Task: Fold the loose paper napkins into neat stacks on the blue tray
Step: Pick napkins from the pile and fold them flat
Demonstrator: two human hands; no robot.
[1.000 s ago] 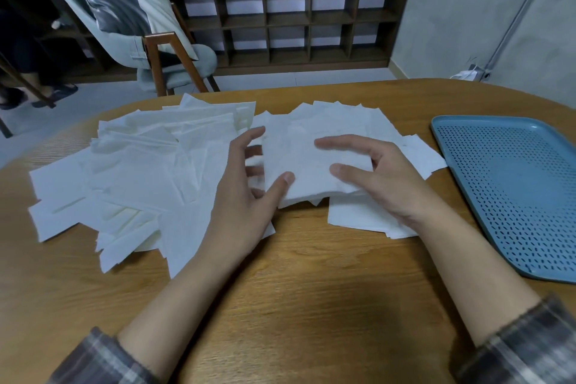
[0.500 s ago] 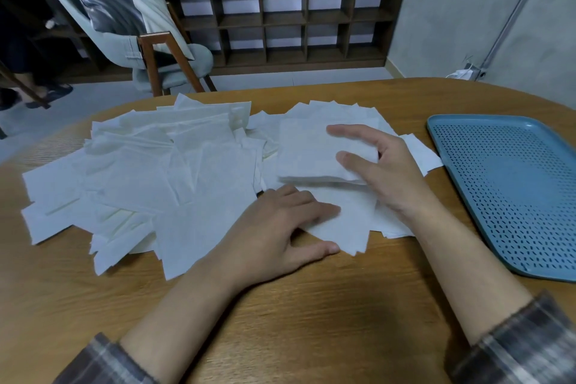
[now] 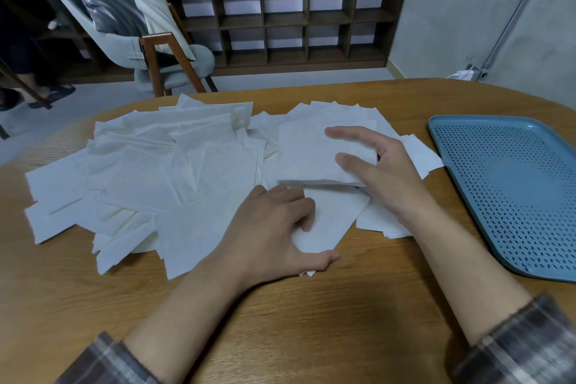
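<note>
A wide heap of loose white paper napkins (image 3: pixel 149 178) covers the left and middle of the wooden table (image 3: pixel 311 321). My right hand (image 3: pixel 383 174) holds a folded napkin (image 3: pixel 305 156) by its right edge, lifted a little above the heap, with thumb and forefinger lying on top. My left hand (image 3: pixel 277 237) rests with curled fingers on a flat napkin (image 3: pixel 333 218) just below it, and its thumb hooks the near corner. The blue perforated tray (image 3: pixel 514 196) lies at the right with nothing on it.
A grey chair (image 3: pixel 149 50) with cushions stands beyond the table's far edge. A dark wooden shelf unit (image 3: pixel 296 19) runs along the back wall. Bare wood shows along the near edge and between the napkins and the tray.
My left hand has left the folded napkin and dropped onto the flat napkin nearer me, fingers curling. My right hand has lifted the folded napkin slightly to the right.
</note>
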